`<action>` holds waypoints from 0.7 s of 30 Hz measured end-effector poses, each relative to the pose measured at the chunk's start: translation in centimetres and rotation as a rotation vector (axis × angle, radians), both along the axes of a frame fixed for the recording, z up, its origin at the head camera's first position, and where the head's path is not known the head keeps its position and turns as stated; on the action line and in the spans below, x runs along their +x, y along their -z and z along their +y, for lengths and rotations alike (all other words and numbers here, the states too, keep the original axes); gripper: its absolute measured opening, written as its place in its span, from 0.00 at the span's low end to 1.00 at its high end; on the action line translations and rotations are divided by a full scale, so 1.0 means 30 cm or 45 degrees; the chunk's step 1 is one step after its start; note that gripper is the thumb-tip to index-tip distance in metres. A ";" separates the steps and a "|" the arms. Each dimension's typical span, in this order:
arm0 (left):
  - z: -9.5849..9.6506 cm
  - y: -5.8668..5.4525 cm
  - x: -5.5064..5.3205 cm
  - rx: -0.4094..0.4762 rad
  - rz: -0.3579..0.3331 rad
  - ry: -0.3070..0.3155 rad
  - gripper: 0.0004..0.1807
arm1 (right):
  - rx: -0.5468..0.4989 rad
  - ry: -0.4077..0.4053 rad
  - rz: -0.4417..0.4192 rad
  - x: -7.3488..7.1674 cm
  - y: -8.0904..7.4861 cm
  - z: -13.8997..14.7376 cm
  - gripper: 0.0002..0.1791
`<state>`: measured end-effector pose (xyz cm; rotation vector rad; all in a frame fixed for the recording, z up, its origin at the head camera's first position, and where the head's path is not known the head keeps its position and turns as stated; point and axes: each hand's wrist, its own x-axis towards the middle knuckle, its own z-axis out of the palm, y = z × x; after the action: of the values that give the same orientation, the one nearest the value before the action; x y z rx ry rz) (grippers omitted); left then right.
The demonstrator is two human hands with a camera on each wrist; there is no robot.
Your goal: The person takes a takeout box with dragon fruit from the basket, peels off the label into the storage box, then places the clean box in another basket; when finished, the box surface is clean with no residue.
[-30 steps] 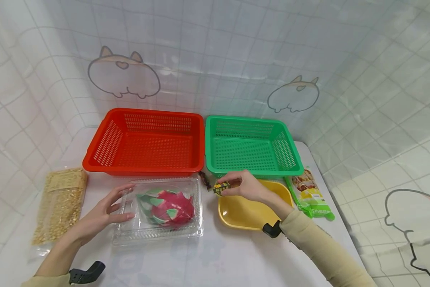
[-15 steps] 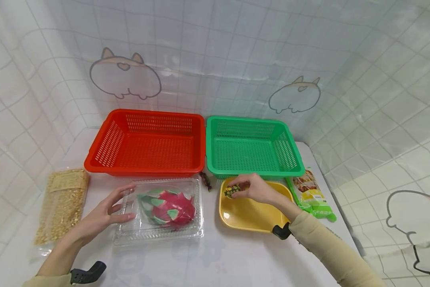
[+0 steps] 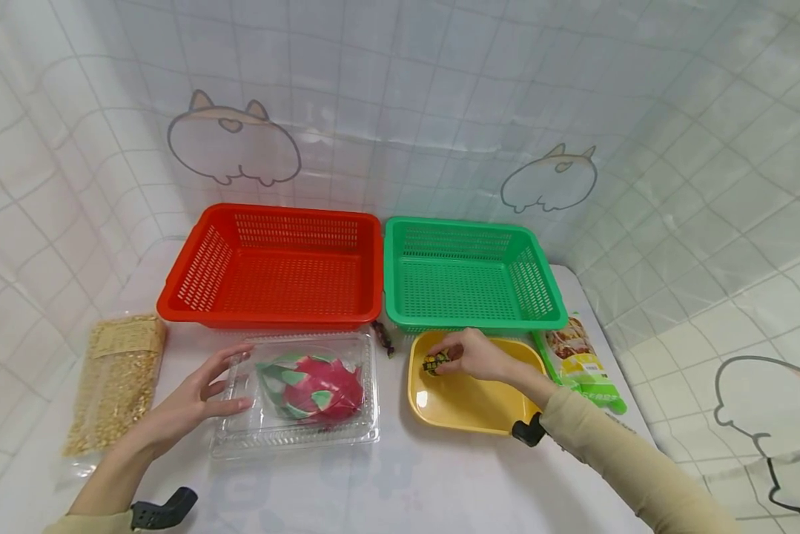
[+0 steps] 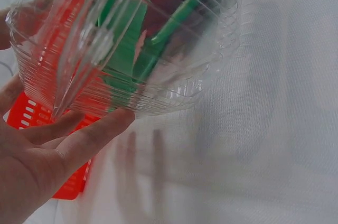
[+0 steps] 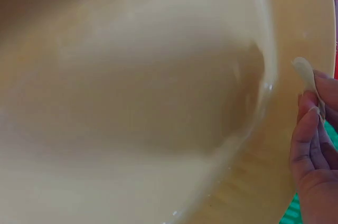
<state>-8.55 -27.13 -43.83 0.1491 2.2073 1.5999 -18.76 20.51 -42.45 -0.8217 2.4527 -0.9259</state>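
My right hand (image 3: pixel 483 356) pinches a small dark label (image 3: pixel 434 362) with yellow print over the left part of a yellow tray (image 3: pixel 506 424). In the right wrist view, the curled pale back of the label (image 5: pixel 305 72) sticks out between finger and thumb. My left hand (image 3: pixel 186 400) touches the left side of a clear plastic clamshell box (image 3: pixel 241 426), its fingers fairly straight and spread. A pink and green dragon fruit (image 3: pixel 333 389) lies inside the box. In the left wrist view, a fingertip meets the ridged wall of the box (image 4: pixel 174 94).
Behind stand a red basket (image 3: pixel 286 282) and a green basket (image 3: pixel 449 289), side by side. A bag of yellow grains (image 3: pixel 119 386) lies at the left. A green snack packet (image 3: pixel 580 356) lies at the right. A small dark wrapped piece (image 3: pixel 382 339) sits before the baskets.
My right hand has moved to the right and slightly toward me with the label, from the tray's left rim to over its inside. The label has tilted. My left hand stays at the box.
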 end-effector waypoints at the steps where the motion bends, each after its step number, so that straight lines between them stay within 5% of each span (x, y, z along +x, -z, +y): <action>1: 0.000 0.000 0.001 0.001 0.000 0.000 0.48 | -0.010 0.002 -0.013 -0.004 0.000 0.000 0.14; 10: 0.003 -0.004 0.005 0.016 0.017 0.000 0.47 | -0.047 0.003 -0.116 -0.020 0.007 -0.009 0.14; 21: 0.005 -0.003 0.011 0.017 0.031 -0.007 0.47 | 0.017 -0.085 -0.079 -0.036 0.052 -0.004 0.14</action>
<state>-8.23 -26.98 -43.73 0.1672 2.2177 1.6242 -19.85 20.37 -44.01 -0.8525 2.3610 -0.8965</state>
